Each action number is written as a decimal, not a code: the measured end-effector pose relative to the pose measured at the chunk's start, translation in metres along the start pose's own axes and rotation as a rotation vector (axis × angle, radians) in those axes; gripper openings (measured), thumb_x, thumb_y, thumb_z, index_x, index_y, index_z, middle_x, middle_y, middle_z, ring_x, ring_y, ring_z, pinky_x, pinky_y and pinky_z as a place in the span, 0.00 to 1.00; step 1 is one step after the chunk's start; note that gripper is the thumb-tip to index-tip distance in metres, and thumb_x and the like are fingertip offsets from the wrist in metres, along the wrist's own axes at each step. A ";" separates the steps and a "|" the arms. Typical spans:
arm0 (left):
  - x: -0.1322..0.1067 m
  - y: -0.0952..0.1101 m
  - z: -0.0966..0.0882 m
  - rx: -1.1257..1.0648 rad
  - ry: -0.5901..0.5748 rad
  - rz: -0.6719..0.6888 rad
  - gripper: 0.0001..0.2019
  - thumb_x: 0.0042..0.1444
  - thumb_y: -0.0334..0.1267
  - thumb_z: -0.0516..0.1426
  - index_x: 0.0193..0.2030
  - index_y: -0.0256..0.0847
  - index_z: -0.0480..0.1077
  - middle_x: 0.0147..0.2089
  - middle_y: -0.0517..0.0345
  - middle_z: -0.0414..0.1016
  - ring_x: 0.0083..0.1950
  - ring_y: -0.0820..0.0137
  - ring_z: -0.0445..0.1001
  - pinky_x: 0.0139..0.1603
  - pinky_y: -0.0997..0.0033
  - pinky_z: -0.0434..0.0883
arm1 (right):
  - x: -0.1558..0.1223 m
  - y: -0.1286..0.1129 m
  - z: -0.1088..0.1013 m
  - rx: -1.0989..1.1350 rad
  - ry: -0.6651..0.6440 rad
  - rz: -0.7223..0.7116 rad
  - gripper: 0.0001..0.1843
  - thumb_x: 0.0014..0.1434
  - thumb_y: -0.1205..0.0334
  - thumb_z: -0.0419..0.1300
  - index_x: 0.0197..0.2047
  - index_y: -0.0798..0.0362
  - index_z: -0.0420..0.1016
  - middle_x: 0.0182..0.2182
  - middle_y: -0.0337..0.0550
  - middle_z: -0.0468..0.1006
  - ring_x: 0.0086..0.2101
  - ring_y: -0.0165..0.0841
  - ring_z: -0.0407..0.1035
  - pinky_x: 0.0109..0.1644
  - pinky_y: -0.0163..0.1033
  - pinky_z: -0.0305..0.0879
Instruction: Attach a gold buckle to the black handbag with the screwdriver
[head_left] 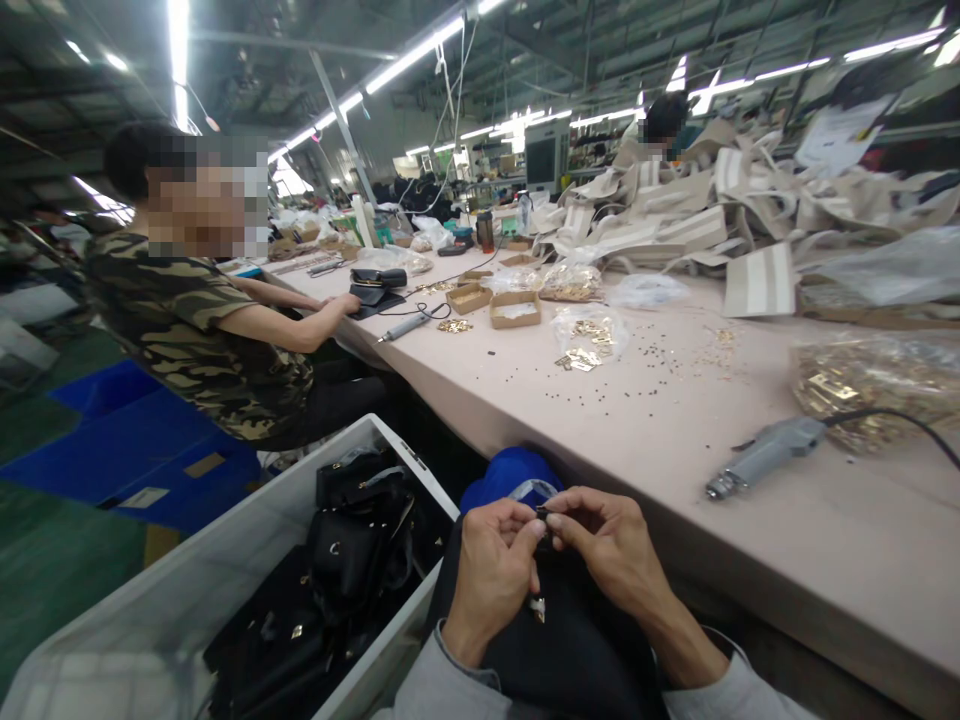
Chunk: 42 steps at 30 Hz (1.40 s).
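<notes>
Above my lap, my left hand (pixel 496 565) and my right hand (pixel 609 545) meet with thumbs and fingertips pinched together. Between them is a small black strap end (pixel 541 513), mostly covered by the fingers. A gold clasp (pixel 538 607) with a pale wrap hangs just below my left hand. Under both hands lies a large black item (pixel 577 640), whose kind I cannot make out, and something blue (pixel 510 475) shows behind them. On the table to the right rests a grey electric screwdriver (pixel 765 460), apart from my hands.
A white bin (pixel 405 650) with several black bags (pixel 341 550) stands at left. The table (pixel 600 450) holds loose screws, gold fittings (pixel 581 358), small cardboard boxes (pixel 515 310), a bag of hardware (pixel 870 390) and piled beige straps (pixel 675 220). A co-worker (pixel 202 320) sits at left.
</notes>
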<state>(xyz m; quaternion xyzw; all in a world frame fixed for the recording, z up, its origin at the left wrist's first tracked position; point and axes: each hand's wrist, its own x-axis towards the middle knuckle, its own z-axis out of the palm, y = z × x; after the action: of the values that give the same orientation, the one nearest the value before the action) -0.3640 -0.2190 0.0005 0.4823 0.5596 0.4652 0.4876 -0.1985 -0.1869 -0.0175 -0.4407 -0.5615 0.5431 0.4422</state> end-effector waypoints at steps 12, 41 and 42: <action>-0.008 0.012 -0.002 0.090 -0.042 0.011 0.12 0.65 0.41 0.59 0.32 0.38 0.75 0.18 0.62 0.72 0.13 0.76 0.65 0.15 0.79 0.59 | -0.003 -0.006 0.001 0.050 -0.006 -0.025 0.10 0.61 0.55 0.70 0.35 0.53 0.82 0.26 0.42 0.80 0.26 0.35 0.74 0.33 0.38 0.70; 0.000 -0.006 0.010 0.120 0.142 0.058 0.08 0.61 0.37 0.60 0.35 0.35 0.77 0.30 0.50 0.82 0.29 0.67 0.78 0.29 0.74 0.70 | 0.000 -0.003 -0.003 -0.048 -0.123 -0.025 0.08 0.63 0.58 0.66 0.38 0.54 0.80 0.33 0.41 0.79 0.34 0.34 0.71 0.41 0.38 0.67; 0.001 -0.006 0.010 0.103 0.144 0.054 0.08 0.60 0.38 0.60 0.35 0.35 0.77 0.29 0.51 0.81 0.28 0.67 0.78 0.28 0.75 0.69 | 0.000 -0.003 -0.002 -0.058 -0.108 -0.021 0.08 0.63 0.58 0.66 0.37 0.54 0.79 0.31 0.40 0.77 0.33 0.33 0.69 0.39 0.38 0.66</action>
<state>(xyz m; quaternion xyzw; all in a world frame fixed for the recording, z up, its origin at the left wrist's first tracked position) -0.3546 -0.2183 -0.0062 0.4869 0.6032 0.4822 0.4082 -0.1965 -0.1867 -0.0145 -0.4176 -0.6044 0.5450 0.4040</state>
